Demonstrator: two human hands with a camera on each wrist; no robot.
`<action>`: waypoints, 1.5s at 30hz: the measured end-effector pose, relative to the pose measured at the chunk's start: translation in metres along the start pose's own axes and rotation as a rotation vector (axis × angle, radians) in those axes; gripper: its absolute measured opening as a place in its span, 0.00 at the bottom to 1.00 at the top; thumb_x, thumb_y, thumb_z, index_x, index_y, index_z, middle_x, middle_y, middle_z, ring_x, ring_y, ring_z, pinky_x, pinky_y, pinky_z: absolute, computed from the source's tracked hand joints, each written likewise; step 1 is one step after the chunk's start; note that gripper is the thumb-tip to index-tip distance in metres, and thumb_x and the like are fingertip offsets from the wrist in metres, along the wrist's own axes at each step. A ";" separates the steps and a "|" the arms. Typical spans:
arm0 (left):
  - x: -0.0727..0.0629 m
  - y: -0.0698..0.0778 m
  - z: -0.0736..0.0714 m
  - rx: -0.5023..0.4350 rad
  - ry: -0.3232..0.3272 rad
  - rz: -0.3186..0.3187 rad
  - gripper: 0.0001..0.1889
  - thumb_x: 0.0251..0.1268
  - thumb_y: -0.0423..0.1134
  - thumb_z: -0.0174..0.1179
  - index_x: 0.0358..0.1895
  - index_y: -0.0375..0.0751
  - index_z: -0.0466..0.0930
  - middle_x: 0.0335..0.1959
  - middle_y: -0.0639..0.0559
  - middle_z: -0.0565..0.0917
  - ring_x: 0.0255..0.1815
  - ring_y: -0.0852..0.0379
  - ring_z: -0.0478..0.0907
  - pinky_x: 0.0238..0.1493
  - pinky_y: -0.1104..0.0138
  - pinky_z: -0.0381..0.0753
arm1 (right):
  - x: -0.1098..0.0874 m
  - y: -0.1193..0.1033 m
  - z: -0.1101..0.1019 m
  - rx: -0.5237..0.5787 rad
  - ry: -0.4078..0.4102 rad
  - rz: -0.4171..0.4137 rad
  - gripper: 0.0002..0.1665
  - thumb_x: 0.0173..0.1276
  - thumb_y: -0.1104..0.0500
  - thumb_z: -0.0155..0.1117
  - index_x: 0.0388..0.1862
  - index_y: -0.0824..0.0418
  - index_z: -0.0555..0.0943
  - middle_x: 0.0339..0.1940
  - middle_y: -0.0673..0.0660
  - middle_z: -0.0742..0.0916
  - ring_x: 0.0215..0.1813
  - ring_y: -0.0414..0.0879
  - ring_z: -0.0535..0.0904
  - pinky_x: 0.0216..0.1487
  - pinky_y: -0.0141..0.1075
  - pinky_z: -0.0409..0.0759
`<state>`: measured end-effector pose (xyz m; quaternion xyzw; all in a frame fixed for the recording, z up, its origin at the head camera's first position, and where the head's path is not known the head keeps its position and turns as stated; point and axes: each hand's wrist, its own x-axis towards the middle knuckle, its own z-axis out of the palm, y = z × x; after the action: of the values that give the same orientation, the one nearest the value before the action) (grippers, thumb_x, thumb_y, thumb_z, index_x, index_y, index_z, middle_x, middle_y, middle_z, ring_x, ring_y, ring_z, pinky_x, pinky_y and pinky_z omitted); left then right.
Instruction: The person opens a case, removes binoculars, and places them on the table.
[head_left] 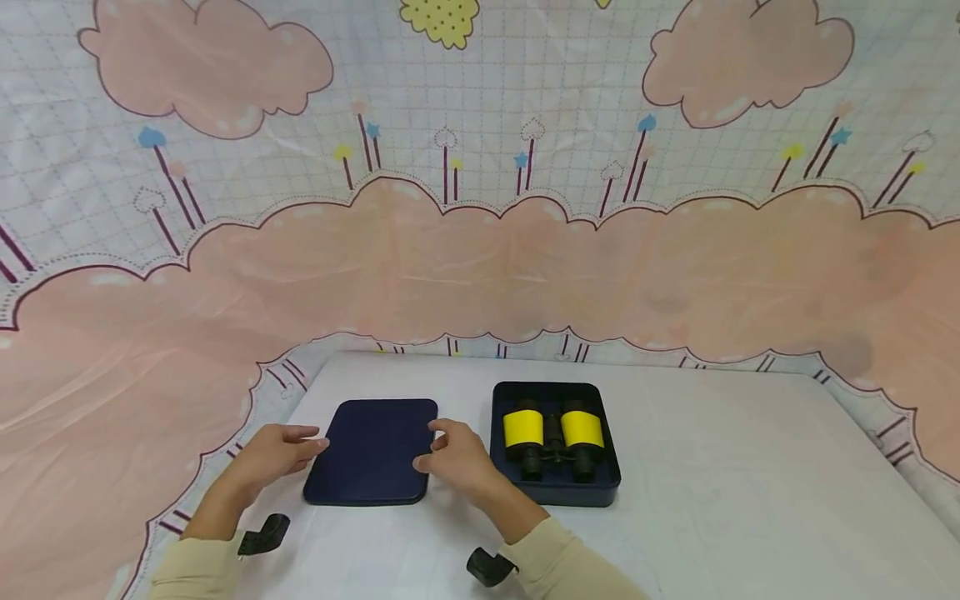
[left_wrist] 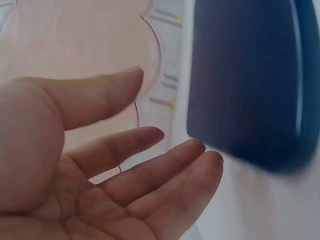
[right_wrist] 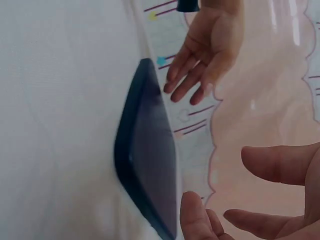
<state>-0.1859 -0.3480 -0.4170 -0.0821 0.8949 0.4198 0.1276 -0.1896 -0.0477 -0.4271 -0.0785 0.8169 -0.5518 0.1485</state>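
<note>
A white table point(head_left: 750, 475) spreads beneath and around a flat dark blue lid point(head_left: 375, 450). Right of the lid stands an open dark box point(head_left: 579, 496), holding yellow-and-black binoculars point(head_left: 582, 428). The left hand point(head_left: 272, 458), fingers extended and empty, is at the lid's left edge; the right hand point(head_left: 463, 462), loosely spread, gripping nothing, is at its right edge.

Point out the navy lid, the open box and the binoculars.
Navy lid point(head_left: 371, 452): head view, middle of its flat face.
Open box point(head_left: 576, 496): head view, front wall.
Binoculars point(head_left: 553, 437): head view, black centre piece between the barrels.
</note>
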 end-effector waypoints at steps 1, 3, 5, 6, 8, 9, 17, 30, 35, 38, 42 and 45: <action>-0.002 0.005 0.001 -0.021 -0.015 0.014 0.36 0.78 0.49 0.60 0.75 0.22 0.64 0.70 0.24 0.75 0.68 0.32 0.79 0.64 0.50 0.83 | -0.003 -0.001 -0.004 0.024 -0.012 0.004 0.40 0.62 0.62 0.76 0.73 0.62 0.75 0.55 0.63 0.85 0.47 0.49 0.80 0.52 0.47 0.85; -0.007 0.016 0.006 -0.056 -0.042 0.038 0.38 0.78 0.48 0.59 0.76 0.21 0.62 0.72 0.23 0.72 0.71 0.30 0.76 0.65 0.51 0.83 | -0.007 -0.003 -0.013 0.053 -0.023 0.009 0.39 0.63 0.62 0.76 0.73 0.61 0.75 0.56 0.63 0.85 0.47 0.49 0.80 0.53 0.47 0.85; -0.010 0.027 0.012 -0.098 -0.068 0.064 0.38 0.79 0.47 0.59 0.77 0.20 0.59 0.73 0.24 0.72 0.71 0.29 0.75 0.65 0.51 0.83 | -0.011 -0.003 -0.022 0.070 -0.026 0.010 0.39 0.62 0.63 0.76 0.73 0.60 0.75 0.57 0.64 0.84 0.47 0.50 0.80 0.52 0.46 0.85; -0.011 0.032 0.016 -0.117 -0.081 0.075 0.38 0.79 0.46 0.59 0.77 0.20 0.58 0.73 0.24 0.71 0.72 0.29 0.75 0.64 0.51 0.83 | -0.013 -0.004 -0.027 0.074 -0.025 0.012 0.39 0.62 0.63 0.76 0.73 0.60 0.75 0.57 0.64 0.84 0.47 0.50 0.80 0.52 0.46 0.84; -0.013 0.042 0.023 -0.151 -0.112 0.103 0.39 0.79 0.45 0.58 0.78 0.20 0.55 0.74 0.24 0.70 0.73 0.29 0.74 0.65 0.51 0.83 | -0.016 -0.004 -0.036 0.077 -0.015 0.015 0.38 0.62 0.62 0.77 0.72 0.59 0.76 0.57 0.64 0.84 0.47 0.50 0.80 0.51 0.44 0.84; -0.013 0.046 0.027 -0.167 -0.125 0.114 0.39 0.79 0.45 0.59 0.79 0.20 0.54 0.74 0.25 0.70 0.73 0.30 0.73 0.65 0.52 0.83 | -0.017 -0.004 -0.040 0.078 -0.011 0.015 0.38 0.62 0.62 0.77 0.72 0.59 0.76 0.56 0.64 0.84 0.47 0.50 0.80 0.51 0.43 0.83; -0.021 0.079 0.054 -0.280 -0.224 0.193 0.42 0.77 0.44 0.61 0.80 0.21 0.51 0.76 0.23 0.67 0.74 0.30 0.73 0.64 0.51 0.84 | -0.027 -0.008 -0.068 0.047 0.005 0.001 0.39 0.63 0.60 0.77 0.73 0.56 0.75 0.55 0.62 0.83 0.46 0.49 0.80 0.56 0.44 0.85; -0.029 0.132 0.084 -0.375 -0.281 0.209 0.38 0.76 0.41 0.63 0.80 0.28 0.57 0.78 0.27 0.67 0.75 0.34 0.73 0.61 0.51 0.85 | -0.039 -0.003 -0.109 0.000 0.072 -0.012 0.38 0.65 0.60 0.76 0.74 0.54 0.75 0.59 0.61 0.84 0.52 0.48 0.82 0.64 0.52 0.83; -0.030 0.150 0.092 -0.384 -0.308 0.226 0.38 0.75 0.41 0.64 0.80 0.30 0.58 0.78 0.28 0.66 0.74 0.34 0.74 0.61 0.50 0.85 | -0.040 -0.005 -0.122 -0.020 0.092 -0.010 0.39 0.65 0.61 0.76 0.75 0.55 0.74 0.60 0.63 0.84 0.51 0.48 0.82 0.60 0.45 0.86; -0.029 0.159 0.098 -0.377 -0.317 0.225 0.37 0.75 0.41 0.64 0.80 0.33 0.59 0.78 0.29 0.67 0.74 0.35 0.75 0.61 0.51 0.85 | -0.042 -0.005 -0.131 -0.015 0.096 -0.020 0.38 0.65 0.62 0.75 0.74 0.57 0.75 0.61 0.64 0.83 0.51 0.49 0.81 0.58 0.41 0.87; -0.027 0.170 0.108 -0.368 -0.329 0.224 0.36 0.75 0.41 0.64 0.80 0.36 0.61 0.78 0.31 0.68 0.73 0.36 0.76 0.60 0.50 0.86 | -0.046 -0.004 -0.144 -0.025 0.090 -0.034 0.38 0.66 0.61 0.74 0.75 0.57 0.74 0.62 0.65 0.83 0.53 0.50 0.80 0.59 0.42 0.87; -0.024 0.178 0.118 -0.378 -0.343 0.223 0.36 0.75 0.41 0.65 0.80 0.38 0.62 0.78 0.32 0.68 0.73 0.36 0.76 0.59 0.50 0.87 | -0.049 -0.002 -0.153 -0.051 0.084 -0.044 0.39 0.67 0.60 0.73 0.76 0.58 0.72 0.63 0.65 0.82 0.55 0.51 0.80 0.59 0.44 0.86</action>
<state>-0.1894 -0.1434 -0.3523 0.0667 0.7695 0.5985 0.2125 -0.1942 0.1006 -0.3646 -0.0770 0.8342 -0.5367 0.1001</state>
